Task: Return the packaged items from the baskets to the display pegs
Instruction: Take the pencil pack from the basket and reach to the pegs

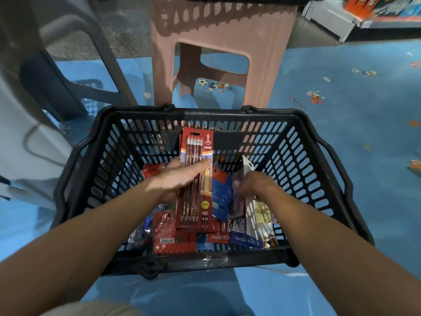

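A black plastic basket (307,160) stands on the floor below me, with several packaged stationery items in it. My left hand (180,176) grips a red blister pack of pencils (196,153), held upright above the other packs, thumb across its front. My right hand (255,183) reaches into the basket's right half and pinches a pale, clear-fronted packet (247,166) whose top corner sticks up. Red packs (164,231), a blue pack (219,197) and a clear pack with gold clips (262,215) lie on the basket's bottom.
A pink plastic stool (205,42) stands right behind the basket. A grey chair (57,65) is at the left, with a blue basket (91,103) under it. The floor is a blue patterned mat (353,110). A shelf base with boxes (364,14) sits far right.
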